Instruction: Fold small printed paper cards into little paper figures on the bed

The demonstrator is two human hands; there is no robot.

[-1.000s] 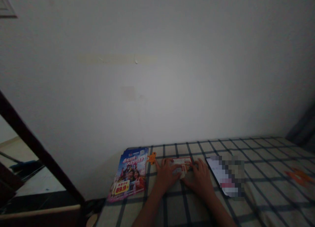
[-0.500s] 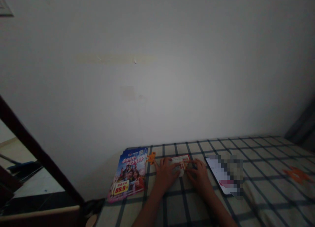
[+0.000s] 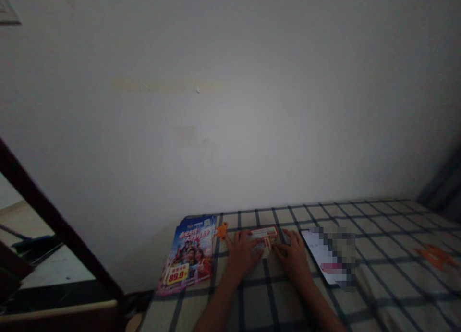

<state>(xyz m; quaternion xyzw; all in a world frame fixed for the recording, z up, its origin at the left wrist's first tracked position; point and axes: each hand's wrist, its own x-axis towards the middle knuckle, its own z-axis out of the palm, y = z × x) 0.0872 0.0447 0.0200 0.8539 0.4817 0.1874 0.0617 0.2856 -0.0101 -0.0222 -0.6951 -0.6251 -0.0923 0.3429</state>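
Observation:
A small folded leaflet [image 3: 266, 232], red and white with a pale lower flap, lies on the checked cloth between my hands. My left hand [image 3: 242, 250] rests over its left side, fingers spread, with the thumb and forefinger reaching across the paper and the little finger out to the left. At the lower right edge of the leaflet, my right hand [image 3: 293, 251] has bent fingers, the thumb and forefinger tips closed together on the paper. Its other fingers curl above the cloth. The fingers partly cover the leaflet.
A stack of blue and pink leaflets [image 3: 190, 255] lies left of my hands. On the right is a phone [image 3: 324, 257], partly blurred out. Orange figures [image 3: 221, 231] are on the checked cloth [image 3: 255, 298]. A white wall [image 3: 252, 130] rises behind; a dark post [image 3: 54, 217] slants at left.
My right hand's fingers have drawn back from the leaflet's upper right side and bent toward its lower right edge. My left hand stays in place.

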